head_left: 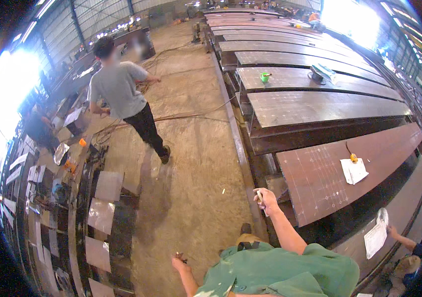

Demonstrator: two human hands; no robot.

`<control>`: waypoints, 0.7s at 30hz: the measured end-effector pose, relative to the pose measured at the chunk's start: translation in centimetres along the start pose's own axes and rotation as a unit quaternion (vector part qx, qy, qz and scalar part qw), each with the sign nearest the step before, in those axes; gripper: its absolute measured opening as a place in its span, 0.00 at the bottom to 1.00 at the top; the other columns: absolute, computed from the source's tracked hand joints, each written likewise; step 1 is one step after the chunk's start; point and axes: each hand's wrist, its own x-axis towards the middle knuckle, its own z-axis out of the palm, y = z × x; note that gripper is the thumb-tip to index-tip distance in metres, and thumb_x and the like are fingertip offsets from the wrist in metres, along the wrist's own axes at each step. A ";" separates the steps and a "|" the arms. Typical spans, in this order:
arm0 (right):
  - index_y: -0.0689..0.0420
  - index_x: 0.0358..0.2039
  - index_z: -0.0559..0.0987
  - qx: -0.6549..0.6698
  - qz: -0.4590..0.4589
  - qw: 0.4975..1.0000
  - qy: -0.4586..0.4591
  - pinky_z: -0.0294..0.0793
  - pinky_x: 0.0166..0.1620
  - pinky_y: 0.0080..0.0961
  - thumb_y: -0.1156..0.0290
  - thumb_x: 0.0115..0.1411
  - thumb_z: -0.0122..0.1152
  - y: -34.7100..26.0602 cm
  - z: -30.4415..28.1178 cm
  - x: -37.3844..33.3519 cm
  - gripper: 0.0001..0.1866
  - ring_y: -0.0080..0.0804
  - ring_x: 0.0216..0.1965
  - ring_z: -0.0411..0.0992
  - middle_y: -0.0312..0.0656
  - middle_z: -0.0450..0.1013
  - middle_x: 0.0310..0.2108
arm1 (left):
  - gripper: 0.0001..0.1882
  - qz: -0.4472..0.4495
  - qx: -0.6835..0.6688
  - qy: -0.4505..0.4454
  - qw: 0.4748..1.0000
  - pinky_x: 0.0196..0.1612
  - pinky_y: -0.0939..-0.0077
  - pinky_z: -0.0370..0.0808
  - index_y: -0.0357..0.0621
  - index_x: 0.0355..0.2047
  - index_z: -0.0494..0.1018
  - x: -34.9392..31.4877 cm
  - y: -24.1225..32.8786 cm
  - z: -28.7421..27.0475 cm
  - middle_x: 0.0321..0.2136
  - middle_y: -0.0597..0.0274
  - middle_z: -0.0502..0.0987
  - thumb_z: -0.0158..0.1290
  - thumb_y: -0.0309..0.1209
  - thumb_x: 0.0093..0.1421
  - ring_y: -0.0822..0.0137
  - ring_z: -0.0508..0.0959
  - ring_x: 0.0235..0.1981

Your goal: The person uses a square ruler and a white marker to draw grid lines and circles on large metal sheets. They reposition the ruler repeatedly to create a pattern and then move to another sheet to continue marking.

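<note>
My right hand (266,202), raised beside the end of the nearest brown steel beam (315,183), is closed round a thin pale stick (261,198). The stick's exact kind does not show. Lower down, over the floor, my left hand (181,263) has its fingers curled, with a small pale tip and something dark at them, too small to name. Neither hand touches the beam. White chalk-like lines mark the beam's top, where a sheet of paper (354,172) lies with a yellow tape measure (353,158) on it.
Several long steel beams (320,109) lie in rows on the right; one bears a green cup (264,77). A person in a grey shirt (117,89) walks on the left. At lower right another person's hand (394,232) is near papers (375,240). Cables (191,115) cross the floor.
</note>
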 end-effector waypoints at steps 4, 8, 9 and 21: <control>0.59 0.43 0.75 0.031 -0.007 0.999 -0.005 0.54 0.12 0.17 0.68 0.64 0.41 -1.3 1.1 1.5 0.15 0.20 0.12 0.59 0.40 0.71 0.19 | 0.13 0.013 -0.080 -0.005 0.997 0.26 0.72 0.66 0.43 0.43 0.72 2.6 1.2 2.3 0.30 0.60 0.77 0.45 0.35 0.62 0.70 0.70 0.25; 0.58 0.43 0.75 0.059 -0.001 0.998 0.010 0.54 0.11 0.17 0.67 0.64 0.42 -2.5 -0.7 4.2 0.14 0.20 0.11 0.58 0.40 0.71 0.19 | 0.13 0.021 -0.035 -0.044 0.998 0.25 0.74 0.66 0.45 0.44 0.71 3.6 1.7 6.5 0.32 0.60 0.78 0.49 0.30 0.59 0.71 0.74 0.29; 0.57 0.43 0.75 0.060 -0.006 0.998 0.011 0.53 0.11 0.17 0.67 0.64 0.42 -2.8 -1.5 4.9 0.14 0.20 0.11 0.58 0.40 0.71 0.19 | 0.13 0.028 -0.036 -0.048 0.998 0.25 0.74 0.67 0.45 0.44 0.71 3.5 2.0 8.2 0.32 0.59 0.78 0.50 0.29 0.58 0.71 0.75 0.29; 0.55 0.42 0.75 0.028 -0.008 0.996 0.087 0.54 0.12 0.18 0.61 0.65 0.45 -3.2 -6.2 8.1 0.14 0.19 0.11 0.59 0.36 0.69 0.18 | 0.10 0.053 0.056 -0.053 0.996 0.22 0.73 0.68 0.44 0.34 0.71 4.2 5.5 22.7 0.27 0.62 0.79 0.59 0.31 0.53 0.69 0.77 0.26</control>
